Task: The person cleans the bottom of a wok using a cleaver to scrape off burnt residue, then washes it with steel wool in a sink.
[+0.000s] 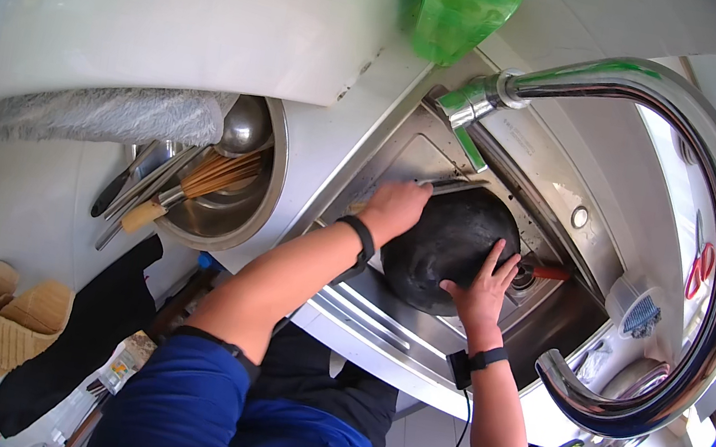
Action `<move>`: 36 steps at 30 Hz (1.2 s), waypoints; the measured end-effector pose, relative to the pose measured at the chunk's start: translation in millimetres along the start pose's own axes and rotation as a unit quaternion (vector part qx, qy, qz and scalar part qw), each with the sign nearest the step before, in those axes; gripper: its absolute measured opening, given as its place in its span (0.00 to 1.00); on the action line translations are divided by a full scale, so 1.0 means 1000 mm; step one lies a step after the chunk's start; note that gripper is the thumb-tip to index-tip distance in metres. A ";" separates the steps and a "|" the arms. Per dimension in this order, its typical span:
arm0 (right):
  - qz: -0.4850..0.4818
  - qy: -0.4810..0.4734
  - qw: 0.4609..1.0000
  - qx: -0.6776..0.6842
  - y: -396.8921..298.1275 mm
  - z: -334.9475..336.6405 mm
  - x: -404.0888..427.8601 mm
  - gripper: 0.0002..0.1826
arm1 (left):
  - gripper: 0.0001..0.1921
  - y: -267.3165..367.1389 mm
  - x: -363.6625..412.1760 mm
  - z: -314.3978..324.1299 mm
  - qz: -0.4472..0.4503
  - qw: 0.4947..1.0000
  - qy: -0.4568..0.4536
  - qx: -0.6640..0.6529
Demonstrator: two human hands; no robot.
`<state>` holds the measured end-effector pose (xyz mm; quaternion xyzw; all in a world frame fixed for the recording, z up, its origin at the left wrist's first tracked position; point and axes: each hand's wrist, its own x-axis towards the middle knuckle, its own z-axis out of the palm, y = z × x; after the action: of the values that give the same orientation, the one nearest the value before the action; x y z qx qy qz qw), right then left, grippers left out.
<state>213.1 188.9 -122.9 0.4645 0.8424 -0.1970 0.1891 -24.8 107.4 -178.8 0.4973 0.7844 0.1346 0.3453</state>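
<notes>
A round black pan, apparently a wok [440, 256], lies in the stainless steel sink [410, 155] with what looks like its domed underside upward. My left hand [397, 210] is closed around a flat, blade-like metal tool [457, 186], which lies along the pan's far edge. The grip hides much of the tool, and a light-coloured end shows left of my fist. My right hand [484, 287] rests on the pan's right side, fingers and thumb spread against its surface. Just beyond those fingertips, a red handle [550, 272] projects near the drain; what it belongs to is hidden.
A large chrome faucet [682, 98] arches over the sink's right side. At left, a steel bowl [275, 176] holds a ladle and a bamboo brush [219, 175]. A green plastic container [465, 14] stands behind. Red-handled scissors [700, 268] and a small cup [631, 302] sit at right.
</notes>
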 end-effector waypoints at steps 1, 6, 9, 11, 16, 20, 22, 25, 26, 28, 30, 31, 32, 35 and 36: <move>-0.002 0.000 1.000 -0.001 -0.002 -0.001 0.000 0.81 | 0.10 -0.007 0.005 0.002 0.000 1.000 0.001 0.015; -0.009 0.004 1.000 -0.013 0.004 0.002 0.000 0.80 | 0.11 0.002 -0.008 -0.008 0.013 0.999 -0.025 0.030; -0.002 -0.002 1.000 -0.003 0.001 0.000 0.000 0.80 | 0.11 -0.006 0.002 0.002 0.001 1.000 0.007 0.014; 0.000 -0.010 1.000 -0.001 -0.006 -0.001 -0.001 0.80 | 0.10 -0.015 0.005 0.007 -0.014 0.999 0.010 0.033; -0.007 -0.029 0.998 -0.055 -0.004 -0.007 0.001 0.78 | 0.19 0.024 -0.027 -0.027 -0.044 0.998 -0.044 -0.026; 0.005 -0.029 0.999 -0.033 -0.006 -0.009 -0.001 0.78 | 0.27 0.025 -0.040 -0.023 -0.080 0.991 -0.018 -0.106; 0.005 -0.028 0.999 -0.030 -0.005 -0.007 -0.001 0.78 | 0.24 0.024 -0.037 -0.025 -0.086 0.990 -0.036 -0.106; -0.001 -0.016 0.999 -0.031 -0.003 -0.005 0.001 0.79 | 0.22 0.023 -0.024 -0.022 -0.075 0.995 -0.032 -0.057; -0.003 -0.014 0.999 -0.037 -0.003 -0.005 0.003 0.79 | 0.22 0.017 -0.015 -0.017 -0.075 0.995 -0.031 -0.057; -0.006 -0.015 0.999 -0.044 -0.004 -0.005 -0.002 0.79 | 0.22 0.007 -0.001 -0.009 -0.080 0.996 -0.044 -0.013; 0.019 -0.044 0.998 -0.030 -0.002 -0.007 -0.001 0.79 | 0.22 0.018 -0.009 -0.007 -0.069 0.997 -0.026 -0.035; 0.022 -0.047 0.998 -0.028 -0.003 -0.006 -0.001 0.79 | 0.22 0.022 -0.021 -0.011 -0.066 0.996 -0.019 -0.057; 0.019 -0.031 0.999 -0.030 -0.004 -0.006 0.004 0.79 | 0.22 0.029 -0.023 -0.010 -0.060 0.995 -0.020 -0.079; 0.006 -0.012 0.999 -0.032 -0.003 -0.007 0.006 0.79 | 0.21 0.027 -0.023 -0.006 -0.072 0.994 -0.012 -0.081; 0.009 -0.023 0.999 -0.041 -0.003 -0.007 -0.002 0.79 | 0.20 0.026 -0.026 -0.002 -0.066 0.995 0.008 -0.075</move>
<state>210.6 189.8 -116.0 0.4591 0.8411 -0.1713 0.2291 -1.7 96.8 -152.3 0.4159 0.8061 0.1743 0.3833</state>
